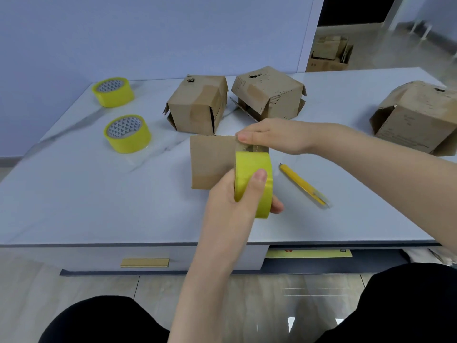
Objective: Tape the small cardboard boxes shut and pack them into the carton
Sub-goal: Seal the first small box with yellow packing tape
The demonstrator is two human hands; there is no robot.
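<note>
On the pale marble-patterned table [99, 194] directly before you lies a small brown cardboard box [212, 159], its flat top facing upward; your left hand [232, 194] holds a roll of yellow-green adhesive tape [252, 179] at the near right corner of this box, with the thumb on the outer face of the roll and the other fingers curled around it from below; a short clear strip of tape [252, 147] runs from the roll to the far edge of the box; your right hand [274, 137] lies over that far edge and its thumb presses the end of the strip down; its other fingers are hidden behind the hand, so I cannot tell whether they grip the box. Just to the right of the box a yellow utility knife [303, 184] lies on the table, apart from both hands. Behind the box stand two worn brown cardboard boxes, one to the left [197, 105] and one to the right [269, 95], both with loose flaps; a fourth brown box [420, 115] stands well apart at the right edge. At the far left two more yellow-green tape rolls rest flat, one farther [113, 91] and one nearer [127, 133]. Beyond the table, on the floor, blurred brown cartons [329, 55] are visible.
</note>
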